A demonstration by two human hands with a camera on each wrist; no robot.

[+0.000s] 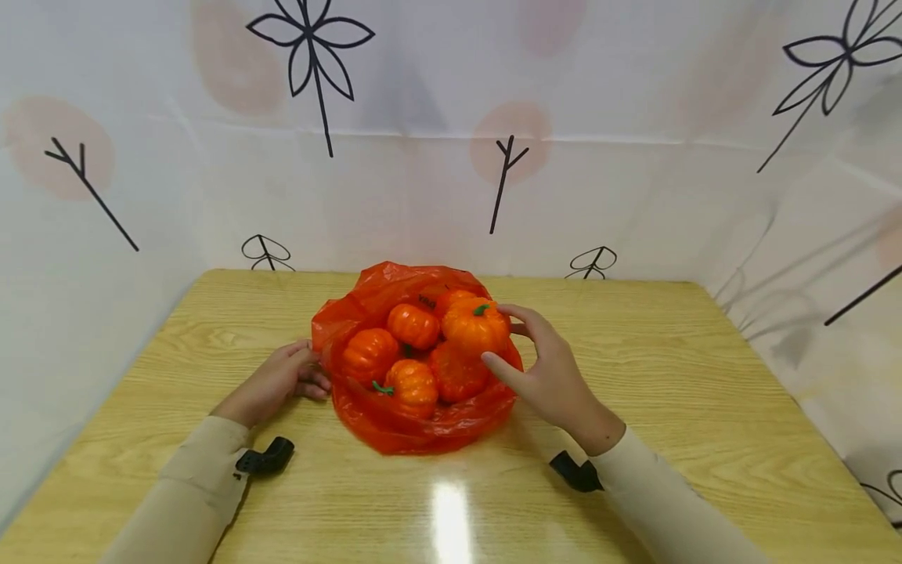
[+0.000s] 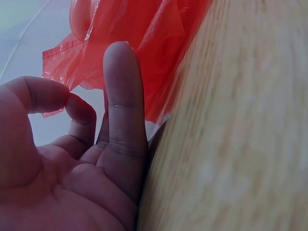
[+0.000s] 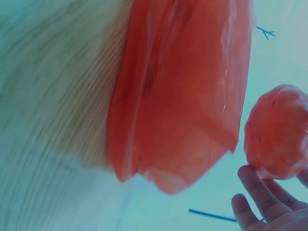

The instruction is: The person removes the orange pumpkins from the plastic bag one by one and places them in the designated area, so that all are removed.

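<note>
A red plastic bag [image 1: 423,435] lies with its mouth open, several small orange pumpkins inside, among them a green-stemmed one [image 1: 412,388] at the front. Over the bag's right side, my right hand [image 1: 546,372] holds another pumpkin [image 1: 476,326] between thumb and fingers. In the right wrist view this pumpkin [image 3: 279,132] is raised beside the bag [image 3: 183,96], fingertips against its underside. At the bag's left edge, my left hand [image 1: 292,374] pinches the plastic between thumb and a finger, as the left wrist view shows; its other fingers [image 2: 122,96] extend near the bag [image 2: 159,53].
The wooden table [image 1: 634,352] carries the bag near its back edge. Behind it hangs a pale cloth [image 1: 423,196] with black plant drawings. Dark curved pieces [image 1: 271,456] sit at both sleeve cuffs.
</note>
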